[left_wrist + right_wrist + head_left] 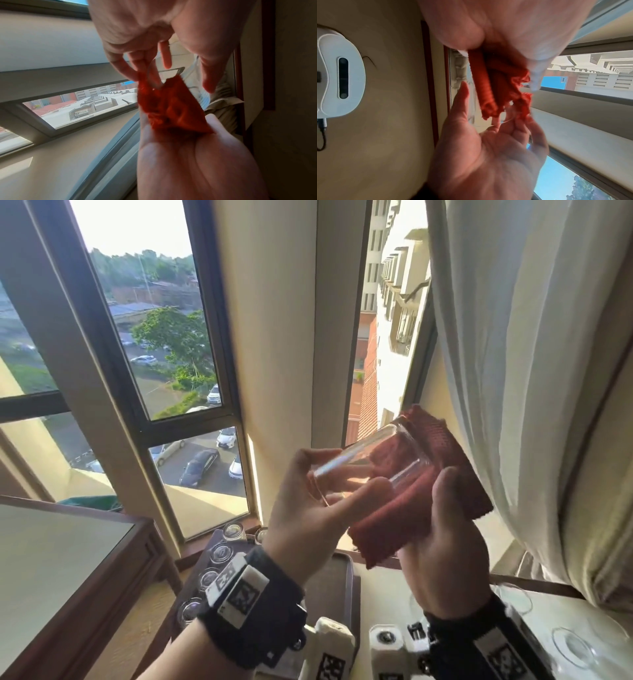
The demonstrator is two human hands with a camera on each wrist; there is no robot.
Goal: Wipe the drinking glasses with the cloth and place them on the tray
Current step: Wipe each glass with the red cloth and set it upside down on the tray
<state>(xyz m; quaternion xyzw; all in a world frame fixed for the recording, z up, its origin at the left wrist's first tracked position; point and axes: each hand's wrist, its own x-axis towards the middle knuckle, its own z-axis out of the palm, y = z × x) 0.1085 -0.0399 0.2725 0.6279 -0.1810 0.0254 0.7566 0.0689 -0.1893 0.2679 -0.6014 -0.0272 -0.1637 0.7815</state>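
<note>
I hold a clear drinking glass (363, 467) up in front of the window, tilted, its mouth toward my left palm. My left hand (329, 491) grips it with the fingers on the far side and the thumb on the near side. A red cloth (421, 501) wraps the glass's base, and my right hand (442, 529) holds it there, thumb on top. In the left wrist view the glass rim (154, 77) sits between the left hand's fingers (132, 65), with the cloth (171, 108) below it. The right wrist view shows the bunched cloth (496, 83) under my right hand (505, 27).
A dark tray (346, 583) lies below my hands. Several small glasses (222, 553) stand in a row to its left, by the window. A wooden table (68, 559) is at the left, a pale curtain (531, 371) at the right, and stemmed glass bases (575, 648) at the lower right.
</note>
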